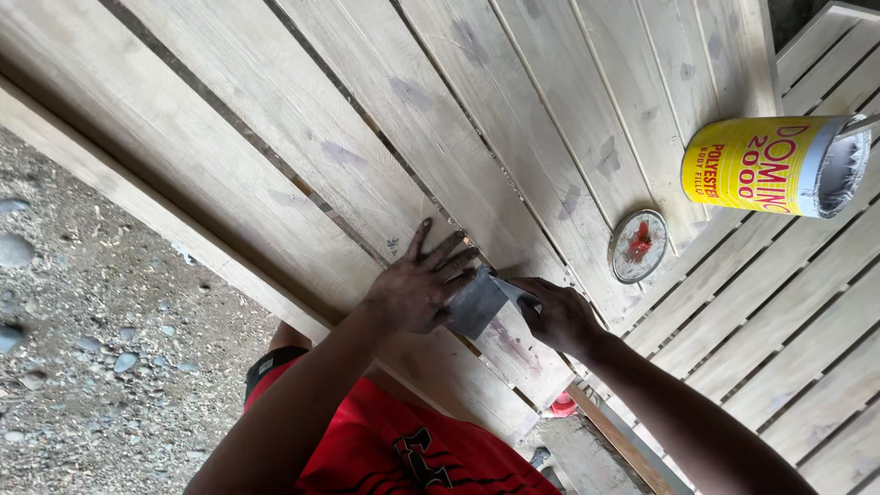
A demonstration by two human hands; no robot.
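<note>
The right hand (561,314) has its grip closed on a flat grey scraper blade (477,301), fingers wrapped over its near edge so the blade tilts down against the wood. The left hand (414,286) holds nothing: it lies open, fingers spread and pressed flat on the plank, its fingertips touching the blade's upper edge and steadying it. Both hands are smeared dark. The blade sits over a narrow gap (440,234) between two pale planks of the slatted wooden surface (275,119), which bears several dull grey patches along its seams.

The step in hand looks like pressing filler into that seam. The next move would seem to call for a firm, even drag of the blade along the gap, kept at a shallow angle, with the flat hand shifting out of its path.

Well apart to the right, a yellow can (770,165) lies on its side, open mouth showing grey paste, and a round lid (638,245) with a red dab rests nearer. Gravel ground (82,348) lies beyond the plank edge.
</note>
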